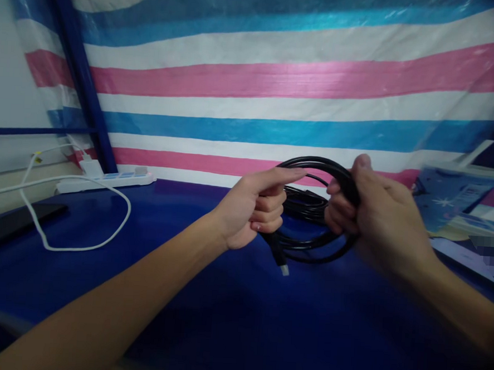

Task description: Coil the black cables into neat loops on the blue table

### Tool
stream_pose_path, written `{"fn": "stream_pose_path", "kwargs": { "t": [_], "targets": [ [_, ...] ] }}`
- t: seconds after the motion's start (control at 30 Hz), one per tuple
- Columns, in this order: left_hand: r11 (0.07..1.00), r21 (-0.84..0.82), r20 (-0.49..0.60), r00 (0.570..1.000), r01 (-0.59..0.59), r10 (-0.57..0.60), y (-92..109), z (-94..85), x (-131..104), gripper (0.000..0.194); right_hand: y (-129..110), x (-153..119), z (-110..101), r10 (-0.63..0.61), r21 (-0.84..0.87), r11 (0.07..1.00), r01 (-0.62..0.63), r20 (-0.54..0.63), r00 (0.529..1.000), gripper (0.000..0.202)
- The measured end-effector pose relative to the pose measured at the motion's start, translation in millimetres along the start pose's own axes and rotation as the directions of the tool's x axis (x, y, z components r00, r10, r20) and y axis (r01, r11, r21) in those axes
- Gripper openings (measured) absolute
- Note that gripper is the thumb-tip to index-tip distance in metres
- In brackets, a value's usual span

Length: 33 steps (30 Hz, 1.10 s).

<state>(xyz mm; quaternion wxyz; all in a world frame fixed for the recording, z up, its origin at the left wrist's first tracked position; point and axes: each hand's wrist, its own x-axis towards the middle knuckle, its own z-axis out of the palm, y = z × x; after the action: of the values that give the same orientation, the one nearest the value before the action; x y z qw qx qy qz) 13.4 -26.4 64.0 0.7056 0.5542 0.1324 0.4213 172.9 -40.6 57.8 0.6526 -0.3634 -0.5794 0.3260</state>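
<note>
A looped black cable [315, 164] is held up between both hands above the blue table. My left hand [260, 205] is closed around the left side of the loops, its index finger and thumb at the top. Below its fingers a black plug with a silvery metal tip [284, 269] hangs down. My right hand [373, 212] grips the right side of the loops, fingers wrapped round and thumb up. Behind the held loops, another coil of black cable [306, 205] lies on the table, partly hidden by the hands.
On the blue table [173, 292], a white power strip [109, 181] with a charger stands at the back left. A white cable [131, 206] curves at the left beside a dark flat object [22, 221]. A blue printed pouch or box [447, 197] stands back right, near a pale flat object [464, 257].
</note>
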Motion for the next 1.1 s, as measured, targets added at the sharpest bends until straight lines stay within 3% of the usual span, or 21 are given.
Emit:
{"fn": "stream_pose_path", "kwargs": {
  "t": [0.13, 0.23, 0.3, 0.43, 0.57, 0.67, 0.73, 0.93, 1.0, 1.1],
  "targets": [
    [0.993, 0.064, 0.049, 0.993, 0.101, -0.104, 5, -2.8, -2, 0.037, -2, 0, -2, -0.013, -0.039, 0.999, 0.014, 0.015, 1.000, 0.044],
    [0.942, 0.241, 0.076, 0.964, 0.232, -0.257, 8, -3.2, -5, 0.036, -5, 0, -5, 0.025, -0.198, 0.980, 0.013, 0.193, 0.981, 0.048],
    [0.910, 0.315, 0.053, 0.953, 0.268, -0.299, 8, -2.1, -6, 0.034, -7, -1, -7, 0.065, -0.292, 0.956, 0.027, 0.298, 0.952, 0.050],
    [0.947, 0.248, -0.025, 0.979, 0.203, -0.203, 4, -1.3, -4, 0.032, -6, -1, -8, 0.135, -0.206, 0.976, -0.064, 0.353, 0.926, 0.053],
    [0.997, 0.045, -0.118, 0.991, 0.062, -0.056, 6, -3.3, 1, 0.038, -7, 1, -5, 0.148, 0.029, 0.987, -0.161, 0.262, 0.954, 0.039],
    [0.993, -0.079, -0.260, 0.964, -0.086, 0.063, 11, -4.2, 2, 0.041, -7, 0, -2, 0.180, 0.188, 0.959, -0.214, 0.179, 0.967, 0.036],
    [0.978, -0.117, -0.342, 0.931, -0.175, 0.126, 13, -4.5, 3, 0.044, -5, -3, 1, 0.196, 0.265, 0.934, -0.240, 0.183, 0.963, 0.040],
    [0.939, -0.114, -0.483, 0.844, -0.325, 0.233, 13, -4.7, 2, 0.048, 0, -19, 14, 0.068, 0.393, 0.894, -0.215, 0.357, 0.932, 0.058],
    [0.935, -0.110, -0.490, 0.837, -0.336, 0.243, 10, -2.8, 2, 0.048, 1, -24, 19, 0.048, 0.354, 0.917, -0.184, 0.361, 0.931, 0.047],
    [0.945, -0.140, -0.457, 0.866, -0.295, 0.203, 0, 2.4, 4, 0.047, 3, -26, 24, 0.059, 0.318, 0.937, -0.148, 0.273, 0.960, 0.036]
  ]
}}
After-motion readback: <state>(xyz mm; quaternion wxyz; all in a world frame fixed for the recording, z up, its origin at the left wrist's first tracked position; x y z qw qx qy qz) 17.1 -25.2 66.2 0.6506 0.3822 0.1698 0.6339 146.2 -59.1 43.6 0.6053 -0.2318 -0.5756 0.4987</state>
